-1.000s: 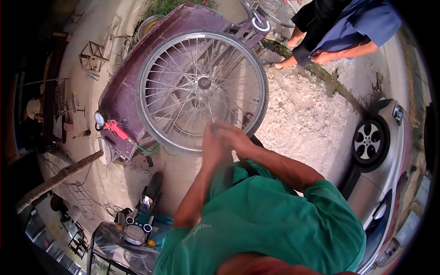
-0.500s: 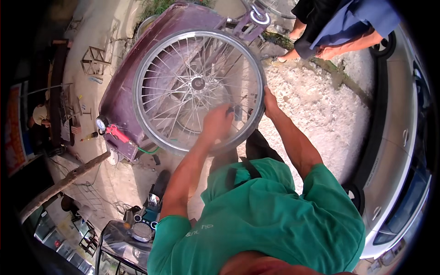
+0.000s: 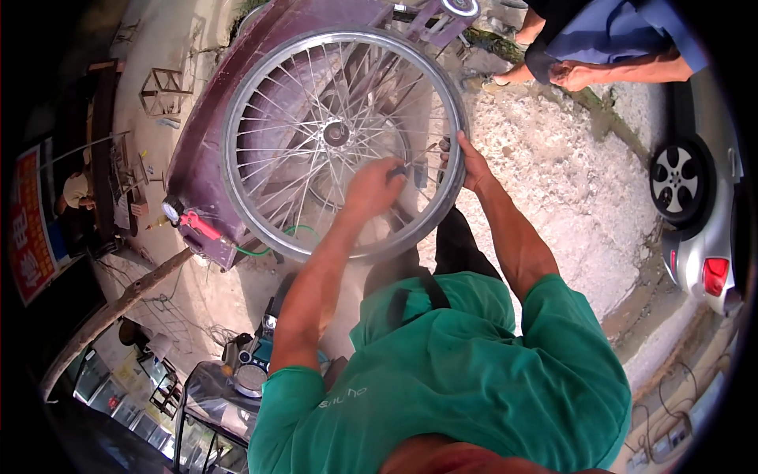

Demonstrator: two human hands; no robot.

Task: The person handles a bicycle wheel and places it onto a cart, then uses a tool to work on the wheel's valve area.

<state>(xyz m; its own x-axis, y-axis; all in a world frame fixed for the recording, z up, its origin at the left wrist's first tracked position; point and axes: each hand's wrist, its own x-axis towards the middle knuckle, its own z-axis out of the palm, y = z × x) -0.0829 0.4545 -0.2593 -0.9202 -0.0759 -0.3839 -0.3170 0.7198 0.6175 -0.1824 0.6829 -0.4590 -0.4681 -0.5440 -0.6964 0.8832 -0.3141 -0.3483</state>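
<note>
A large spoked wheel (image 3: 337, 134) with a grey rim stands in front of me, its dark hub cap facing up toward me. My right hand (image 3: 472, 162) grips the wheel's right edge, thumb on the near face and fingers reaching round behind. Over the lower right spokes, my left hand (image 3: 374, 188) is closed around a small dark object (image 3: 398, 171); its kind is too covered to tell. Behind the wheel lies a worn purple metal surface (image 3: 193, 150). A red-handled tyre inflator with a round gauge (image 3: 199, 224) rests on its left corner, trailing a green hose.
Another person's bare arm (image 3: 632, 73) and legs are at the upper right. A silver car (image 3: 707, 265) is at the right edge. A wooden pole (image 3: 118, 308) slants across the left. A motor vehicle (image 3: 245, 367) stands at lower left, and a small frame stool (image 3: 164, 92) farther off.
The silver car has moved up the picture, now showing its wheel and tail light. The wheel sits slightly higher in view. My left hand remains over the spokes, my right hand on the edge.
</note>
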